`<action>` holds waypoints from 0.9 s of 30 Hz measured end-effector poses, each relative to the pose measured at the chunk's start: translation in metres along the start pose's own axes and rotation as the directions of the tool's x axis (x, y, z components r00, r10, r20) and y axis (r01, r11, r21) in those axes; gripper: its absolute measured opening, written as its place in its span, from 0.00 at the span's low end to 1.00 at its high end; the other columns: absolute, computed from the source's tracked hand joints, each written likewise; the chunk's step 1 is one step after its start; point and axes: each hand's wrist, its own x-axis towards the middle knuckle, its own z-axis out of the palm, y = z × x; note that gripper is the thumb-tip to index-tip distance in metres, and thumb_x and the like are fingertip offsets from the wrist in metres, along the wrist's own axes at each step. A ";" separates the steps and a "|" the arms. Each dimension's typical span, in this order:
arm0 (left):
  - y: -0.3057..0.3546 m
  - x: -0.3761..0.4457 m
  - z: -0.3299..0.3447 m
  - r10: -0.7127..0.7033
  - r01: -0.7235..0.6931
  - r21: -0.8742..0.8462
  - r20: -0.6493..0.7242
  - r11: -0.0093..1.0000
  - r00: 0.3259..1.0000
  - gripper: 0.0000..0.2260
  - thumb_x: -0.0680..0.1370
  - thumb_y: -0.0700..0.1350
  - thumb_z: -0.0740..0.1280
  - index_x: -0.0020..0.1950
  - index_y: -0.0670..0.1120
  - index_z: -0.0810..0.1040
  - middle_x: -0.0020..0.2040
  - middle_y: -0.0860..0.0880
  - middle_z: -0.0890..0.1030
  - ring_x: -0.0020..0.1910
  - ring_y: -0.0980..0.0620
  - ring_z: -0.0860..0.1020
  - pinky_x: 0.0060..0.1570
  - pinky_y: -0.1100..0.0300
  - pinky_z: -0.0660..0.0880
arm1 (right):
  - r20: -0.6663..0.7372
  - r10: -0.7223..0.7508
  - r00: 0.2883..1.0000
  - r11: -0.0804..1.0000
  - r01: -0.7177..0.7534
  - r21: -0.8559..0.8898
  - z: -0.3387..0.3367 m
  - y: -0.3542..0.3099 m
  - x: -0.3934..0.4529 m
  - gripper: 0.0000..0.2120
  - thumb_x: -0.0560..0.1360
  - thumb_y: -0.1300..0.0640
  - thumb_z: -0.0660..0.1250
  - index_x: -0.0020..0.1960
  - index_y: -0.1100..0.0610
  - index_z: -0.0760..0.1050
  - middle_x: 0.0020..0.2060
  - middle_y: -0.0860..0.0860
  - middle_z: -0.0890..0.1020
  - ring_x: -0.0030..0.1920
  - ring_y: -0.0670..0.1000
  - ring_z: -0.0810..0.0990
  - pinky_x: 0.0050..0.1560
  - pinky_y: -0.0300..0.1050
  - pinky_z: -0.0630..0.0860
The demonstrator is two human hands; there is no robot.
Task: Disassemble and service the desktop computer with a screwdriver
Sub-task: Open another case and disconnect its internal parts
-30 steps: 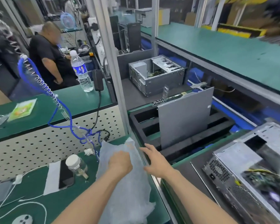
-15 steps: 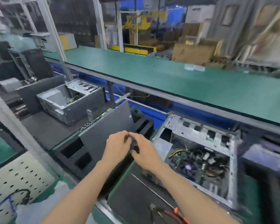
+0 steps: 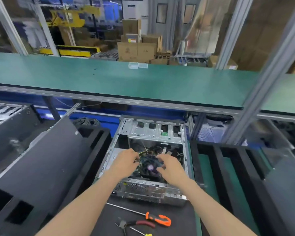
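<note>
An open desktop computer case [image 3: 148, 130] lies on a dark mat in front of me, its inside facing up. A black CPU fan [image 3: 150, 167] sits in the middle among cables. My left hand [image 3: 125, 161] is inside the case at the fan's left edge, fingers curled down toward the cables; the fingertips are hidden. My right hand [image 3: 171, 166] hovers over the fan's right side with fingers and thumb spread. An orange-handled screwdriver [image 3: 157, 218] lies on the mat in front of the case, untouched.
Red-handled pliers [image 3: 140, 223] and a yellow-tipped tool [image 3: 147, 234] lie beside the screwdriver. A grey side panel [image 3: 46, 160] leans on a black foam tray at the left. Another foam tray [image 3: 228, 169] stands at the right. A green shelf [image 3: 143, 82] overhangs.
My view swung right from the left bench to the open case. Both hands left the plastic sheet, met in front of me, and now reach into the case at the fan.
</note>
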 end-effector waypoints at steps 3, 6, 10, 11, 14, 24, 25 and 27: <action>-0.003 0.002 0.018 0.032 -0.042 0.162 0.065 0.986 0.997 0.08 0.79 0.52 0.67 0.55 0.55 0.83 0.58 0.55 0.80 0.60 0.52 0.76 0.69 0.54 0.62 | 0.067 0.021 0.998 1.000 -0.020 -0.015 0.006 0.015 -0.003 0.24 0.78 0.53 0.70 0.73 0.50 0.69 0.62 0.51 0.78 0.54 0.52 0.80 0.56 0.47 0.77; -0.003 0.005 0.023 0.033 -0.058 0.239 0.104 0.969 0.994 0.10 0.78 0.55 0.65 0.57 0.58 0.82 0.60 0.57 0.80 0.64 0.53 0.74 0.72 0.52 0.54 | 0.112 -0.014 0.994 1.000 0.013 0.011 0.012 0.016 0.002 0.23 0.76 0.54 0.72 0.70 0.51 0.73 0.60 0.52 0.79 0.52 0.51 0.79 0.57 0.47 0.76; -0.001 0.004 0.024 0.034 -0.072 0.270 0.141 0.960 0.989 0.12 0.80 0.55 0.60 0.57 0.60 0.82 0.58 0.57 0.82 0.64 0.53 0.73 0.75 0.49 0.49 | 0.146 0.023 0.989 0.998 -0.032 0.059 0.018 0.018 0.008 0.21 0.75 0.53 0.73 0.66 0.53 0.75 0.59 0.52 0.80 0.54 0.53 0.80 0.59 0.51 0.77; -0.001 0.003 0.024 0.032 -0.067 0.261 0.137 0.963 0.990 0.13 0.80 0.55 0.60 0.57 0.60 0.82 0.56 0.57 0.83 0.63 0.54 0.73 0.75 0.48 0.48 | 0.158 0.040 0.987 0.997 -0.049 0.053 0.019 0.019 0.009 0.22 0.75 0.52 0.73 0.67 0.54 0.75 0.61 0.53 0.80 0.57 0.54 0.80 0.60 0.50 0.77; -0.002 0.001 0.026 0.020 -0.059 0.272 0.141 0.960 0.990 0.14 0.81 0.55 0.57 0.55 0.60 0.83 0.53 0.57 0.83 0.62 0.55 0.73 0.73 0.49 0.45 | 0.187 0.115 0.976 0.992 -0.122 0.025 0.022 0.020 0.013 0.21 0.76 0.52 0.71 0.66 0.60 0.75 0.62 0.57 0.79 0.60 0.58 0.79 0.60 0.53 0.76; -0.011 0.007 0.032 0.116 -0.166 0.330 0.165 0.929 0.979 0.19 0.82 0.53 0.51 0.53 0.57 0.82 0.49 0.56 0.83 0.58 0.55 0.76 0.78 0.48 0.41 | 0.088 0.330 0.940 0.934 -0.339 0.113 0.023 0.023 0.025 0.27 0.81 0.58 0.65 0.74 0.65 0.58 0.73 0.61 0.61 0.70 0.59 0.68 0.66 0.48 0.68; -0.011 0.008 0.032 0.120 -0.170 0.328 0.167 0.929 0.979 0.19 0.82 0.53 0.51 0.53 0.57 0.82 0.48 0.56 0.83 0.58 0.55 0.76 0.78 0.48 0.41 | 0.057 0.376 0.925 0.904 -0.380 0.194 0.021 0.024 0.028 0.28 0.81 0.59 0.64 0.75 0.65 0.56 0.74 0.61 0.61 0.70 0.59 0.67 0.65 0.47 0.69; -0.012 0.008 0.033 0.120 -0.170 0.317 0.171 0.933 0.978 0.19 0.82 0.52 0.50 0.52 0.56 0.82 0.47 0.56 0.83 0.57 0.56 0.76 0.77 0.48 0.40 | 0.031 0.482 0.876 0.768 -0.439 0.466 0.018 0.026 0.033 0.33 0.81 0.63 0.63 0.79 0.62 0.49 0.77 0.59 0.60 0.71 0.57 0.68 0.60 0.44 0.70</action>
